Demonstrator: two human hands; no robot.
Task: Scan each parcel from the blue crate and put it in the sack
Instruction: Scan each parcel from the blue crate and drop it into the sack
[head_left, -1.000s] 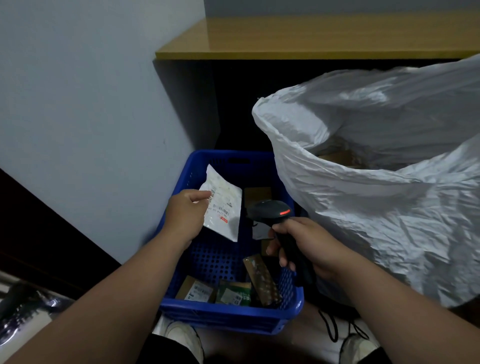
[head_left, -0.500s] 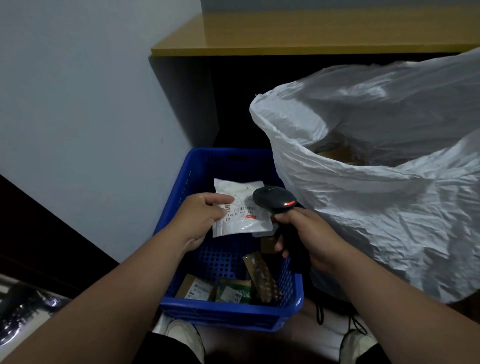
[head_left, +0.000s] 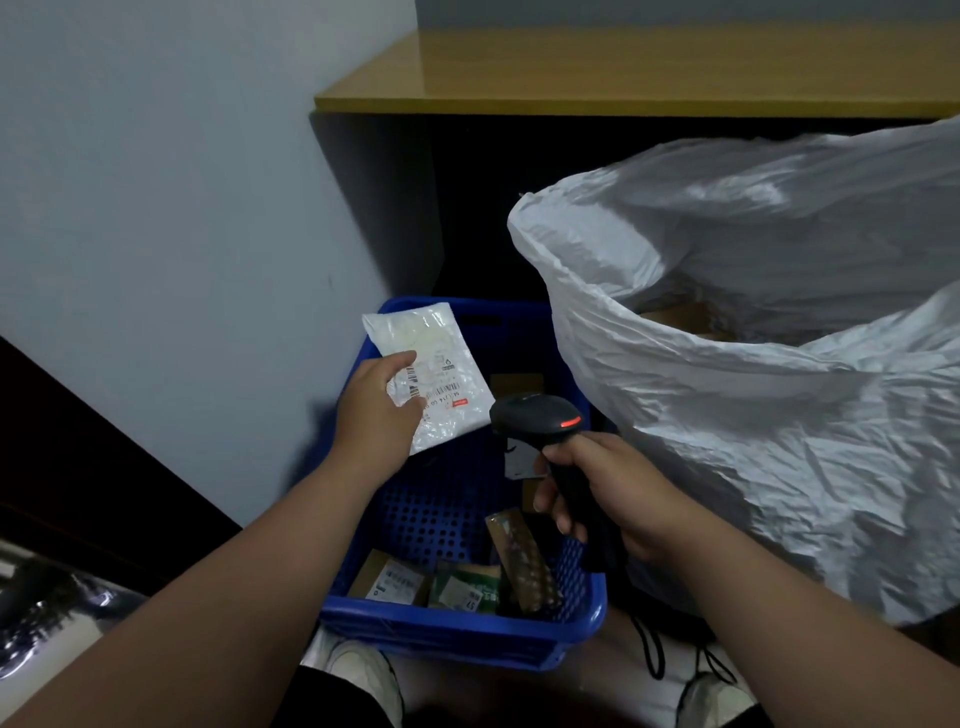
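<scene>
My left hand (head_left: 376, 410) grips a flat white plastic parcel (head_left: 434, 364) with a barcode label, held above the blue crate (head_left: 467, 626). My right hand (head_left: 608, 486) holds a black barcode scanner (head_left: 537, 418) by its handle, its red light lit, just right of the parcel's lower corner. Several small parcels (head_left: 452, 584) lie at the near end of the crate. The large white sack (head_left: 753, 415) stands open to the right, with brown cardboard visible inside.
A wooden shelf top (head_left: 623, 78) runs across the back above a dark recess. A pale wall (head_left: 156, 208) rises on the left. My shoes (head_left: 358, 670) show below the crate, and the scanner's black cable (head_left: 652, 649) hangs near them.
My left hand has raised the white parcel up and to the left and turned its label toward me. The scanner has dropped slightly and now sits beside the parcel's lower corner.
</scene>
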